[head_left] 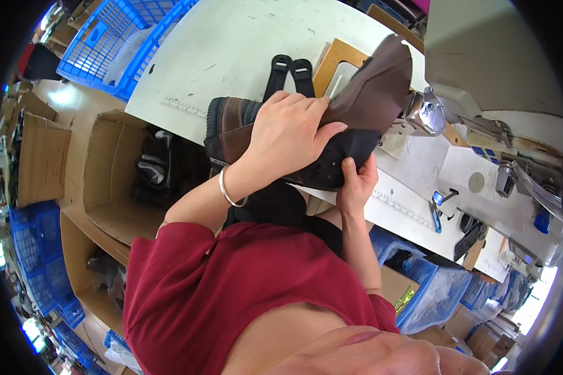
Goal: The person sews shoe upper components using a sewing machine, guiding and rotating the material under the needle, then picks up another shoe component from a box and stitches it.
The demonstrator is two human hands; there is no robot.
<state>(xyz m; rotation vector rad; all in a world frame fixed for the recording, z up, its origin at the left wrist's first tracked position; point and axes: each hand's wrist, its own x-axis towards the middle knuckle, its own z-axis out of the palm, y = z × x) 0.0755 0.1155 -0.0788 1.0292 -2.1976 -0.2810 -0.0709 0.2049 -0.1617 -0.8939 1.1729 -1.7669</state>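
Observation:
A brown and black piece that looks like a shoe upper (234, 128) is held above the white worktable, its padded, ribbed end toward the left. Its wide brown flap rises at the right, near the sewing machine (428, 115). My left hand (289, 133) lies across the middle of the upper, fingers curled over the far side and thumb stretched to the right. A white bangle is on that wrist. Lower down, my right hand (359, 180) pinches the black edge with its thumb in front; some of its fingers are hidden behind the material.
Two black straps (290, 75) lie beyond the upper, beside a tan frame (336, 65). Blue-handled thread snips (435, 212) rest on the worktable (187, 69) at right. A cardboard box (109, 162) holding dark pieces stands left; a blue crate (97, 53) is at far left.

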